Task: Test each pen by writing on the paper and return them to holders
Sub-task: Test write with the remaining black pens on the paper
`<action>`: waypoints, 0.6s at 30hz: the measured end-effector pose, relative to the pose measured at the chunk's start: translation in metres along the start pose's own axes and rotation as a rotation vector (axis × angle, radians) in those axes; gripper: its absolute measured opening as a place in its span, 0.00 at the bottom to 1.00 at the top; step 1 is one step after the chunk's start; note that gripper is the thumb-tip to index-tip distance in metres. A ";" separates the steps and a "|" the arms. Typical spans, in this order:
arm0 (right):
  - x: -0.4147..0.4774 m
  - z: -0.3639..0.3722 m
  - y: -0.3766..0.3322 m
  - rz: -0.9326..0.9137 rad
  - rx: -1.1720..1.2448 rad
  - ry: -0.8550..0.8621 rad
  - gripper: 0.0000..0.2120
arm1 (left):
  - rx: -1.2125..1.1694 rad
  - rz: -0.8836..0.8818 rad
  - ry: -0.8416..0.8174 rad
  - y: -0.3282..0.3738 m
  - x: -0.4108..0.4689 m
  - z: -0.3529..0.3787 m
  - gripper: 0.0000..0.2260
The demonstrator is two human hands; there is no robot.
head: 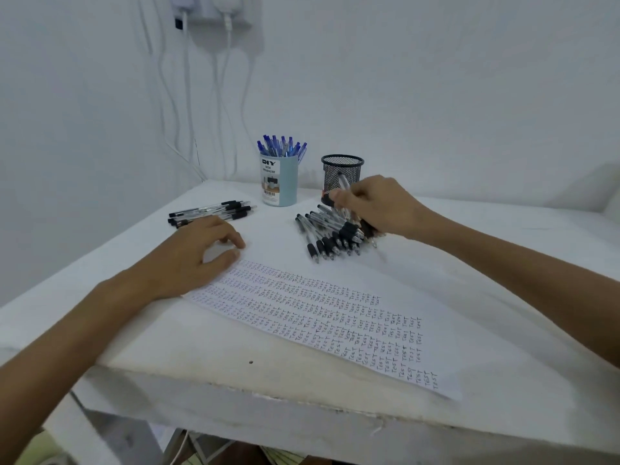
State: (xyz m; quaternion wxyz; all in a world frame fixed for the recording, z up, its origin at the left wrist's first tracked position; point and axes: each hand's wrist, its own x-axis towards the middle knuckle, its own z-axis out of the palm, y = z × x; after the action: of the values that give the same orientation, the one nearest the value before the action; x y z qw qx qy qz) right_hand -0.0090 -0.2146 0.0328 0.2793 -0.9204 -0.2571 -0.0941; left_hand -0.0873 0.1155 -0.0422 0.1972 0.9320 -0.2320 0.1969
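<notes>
Paper [335, 323] lies across table [201, 350] front, running near-left to far-right edge. Behind it, left: small row of pens [211, 211]. Behind, right: bigger pile of pens [330, 234]. Further back, center: tub [279, 181] w/ pens standing in it; mesh cup [341, 172] just right of tub (contents unclear). Wall behind all.

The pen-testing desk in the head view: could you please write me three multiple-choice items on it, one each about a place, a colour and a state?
1. Where does the left hand rest?
A. on the paper's far end
B. inside the mesh holder
C. on the wall

2. What colour are the pens in the light blue holder?
A. red
B. blue
C. green

3. What is the right hand doing?
A. lying flat and empty
B. gripping a pen
C. lifting the paper

Answers: 1 A, its fingers press the paper. 2 B, blue caps show above the rim. 3 B, fingers close round a pen over the loose pile.
</notes>
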 end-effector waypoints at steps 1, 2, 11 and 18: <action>0.009 0.002 -0.004 -0.056 -0.109 -0.006 0.27 | 0.007 0.000 0.005 -0.001 -0.001 0.000 0.17; 0.016 0.004 -0.009 -0.099 -0.190 -0.026 0.26 | 0.005 0.001 0.009 -0.001 0.000 0.001 0.17; 0.043 0.033 -0.025 -0.096 -0.569 -0.132 0.21 | -0.012 0.000 0.039 0.001 -0.004 0.003 0.17; 0.045 0.040 -0.044 -0.168 -0.588 -0.029 0.16 | -0.004 -0.009 0.044 -0.001 -0.003 0.003 0.16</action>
State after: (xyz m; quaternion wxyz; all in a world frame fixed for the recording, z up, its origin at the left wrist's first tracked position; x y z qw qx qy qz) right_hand 0.0074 -0.1420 0.0342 -0.0116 -0.9385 -0.2979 -0.1743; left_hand -0.0879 0.1158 -0.0466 0.2048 0.9282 -0.2235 0.2158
